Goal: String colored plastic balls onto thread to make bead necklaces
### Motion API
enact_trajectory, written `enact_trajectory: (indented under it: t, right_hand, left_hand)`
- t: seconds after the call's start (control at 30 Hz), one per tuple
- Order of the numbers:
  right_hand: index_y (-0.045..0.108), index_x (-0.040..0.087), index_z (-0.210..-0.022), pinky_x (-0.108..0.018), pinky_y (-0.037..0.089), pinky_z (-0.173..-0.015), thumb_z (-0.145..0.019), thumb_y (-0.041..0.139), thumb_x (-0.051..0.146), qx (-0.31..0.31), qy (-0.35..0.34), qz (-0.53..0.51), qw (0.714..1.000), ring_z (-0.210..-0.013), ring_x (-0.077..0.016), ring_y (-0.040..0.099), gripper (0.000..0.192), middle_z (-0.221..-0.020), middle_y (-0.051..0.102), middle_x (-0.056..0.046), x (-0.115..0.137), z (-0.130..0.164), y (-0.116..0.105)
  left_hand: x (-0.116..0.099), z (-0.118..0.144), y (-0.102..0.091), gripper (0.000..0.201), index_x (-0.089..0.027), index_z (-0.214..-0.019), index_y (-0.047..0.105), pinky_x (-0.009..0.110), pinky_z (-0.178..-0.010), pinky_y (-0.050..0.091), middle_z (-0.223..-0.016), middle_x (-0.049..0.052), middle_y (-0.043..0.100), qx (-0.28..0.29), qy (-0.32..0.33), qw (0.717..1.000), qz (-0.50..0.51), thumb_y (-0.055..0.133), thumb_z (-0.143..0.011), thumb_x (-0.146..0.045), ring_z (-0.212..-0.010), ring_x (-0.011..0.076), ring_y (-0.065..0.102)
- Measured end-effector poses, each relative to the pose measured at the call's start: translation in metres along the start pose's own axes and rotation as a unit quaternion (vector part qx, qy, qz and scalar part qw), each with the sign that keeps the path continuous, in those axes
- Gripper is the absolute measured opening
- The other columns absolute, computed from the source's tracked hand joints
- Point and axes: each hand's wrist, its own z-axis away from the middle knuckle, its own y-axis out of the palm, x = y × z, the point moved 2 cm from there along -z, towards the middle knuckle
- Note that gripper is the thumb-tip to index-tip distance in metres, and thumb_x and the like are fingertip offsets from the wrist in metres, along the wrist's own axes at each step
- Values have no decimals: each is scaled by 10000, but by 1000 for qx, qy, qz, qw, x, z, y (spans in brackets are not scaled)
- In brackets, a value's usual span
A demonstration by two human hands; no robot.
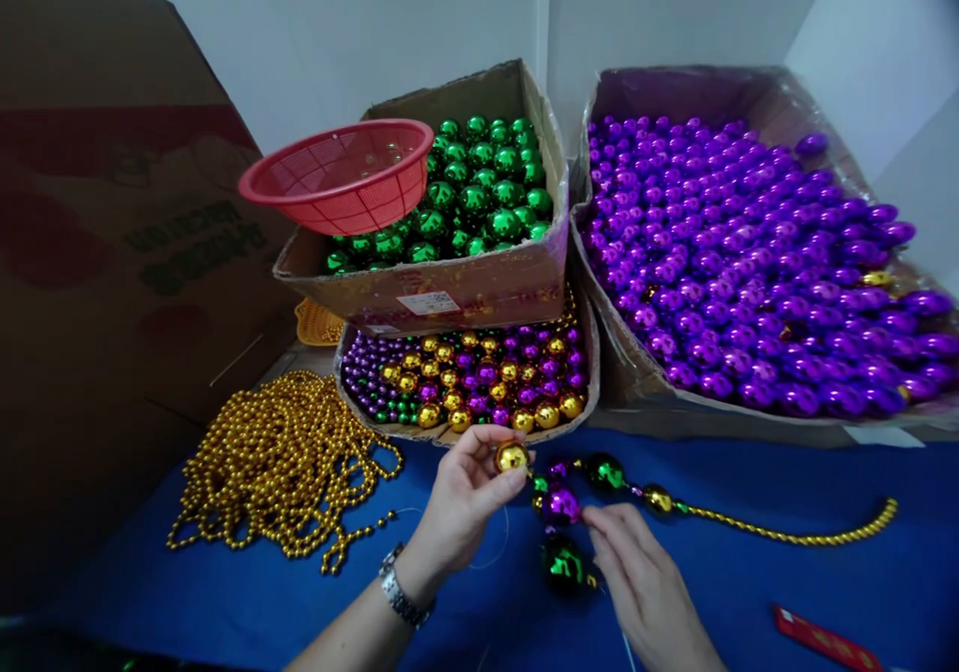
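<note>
My left hand, with a metal watch on its wrist, pinches a shiny gold bead between thumb and fingers. A short strand hangs just right of it, with a large purple bead and a bigger green bead. The closed fingertips of my right hand meet the right edge of the purple bead. From there the strand runs right through another green bead and a smaller gold bead into a chain of small gold beads. A thin clear thread loops below my left hand.
A heap of gold bead chains lies left on the blue table. Behind stand boxes of green balls, mixed beads and purple balls. A red basket rests on one box. A red packet lies front right.
</note>
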Motion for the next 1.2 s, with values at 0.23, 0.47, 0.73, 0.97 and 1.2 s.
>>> enact_trajectory:
  t: [0.23,0.47,0.73,0.97,1.2]
  right_hand:
    - [570,227,-995,-173,504,-564,-937,425,334,2,103,-99,990,-660,-127,623,189,-830,602,-18,-6,4,-1]
    - [594,242,-946,-194,496,-615,-936,402,344,-24,102,-27,994,-720,-149,614,218,-825,589,-19,-8,5,1]
    - [593,238,-927,-182,487,-589,-936,399,348,-29,114,-28,993,-719,-144,611,223,-820,588,-20,-10,9,7]
    - [597,245,-958,-201,482,-650,-932,410,329,-42,89,-16,995,-753,-154,610,207,-825,582,-23,-9,10,7]
    - [593,226,-933,-183,491,-577,-928,402,374,-5,131,-94,987,-681,-147,608,242,-802,582,-27,-16,12,12]
  left_hand:
    - [1,0,-4,320,-182,-1039,536,334,-835,472,-1152,116,590,11,-6,1000,-11,684,-756,-172,-985,223,598]
    - [-3,4,0,367,-167,-1031,552,310,-824,482,-1104,103,613,3,54,993,-106,725,-708,-158,-993,214,590]
    - [3,4,0,358,-180,-1015,534,306,-812,493,-1094,86,609,-18,31,997,-66,728,-715,-172,-973,197,594]
    - [-3,9,2,367,-170,-1009,553,301,-839,488,-1057,83,611,-19,95,988,-118,735,-691,-137,-972,194,598]
    - [-4,9,3,398,-180,-1015,543,296,-828,487,-1071,80,612,-2,73,994,-81,741,-675,-120,-973,195,599]
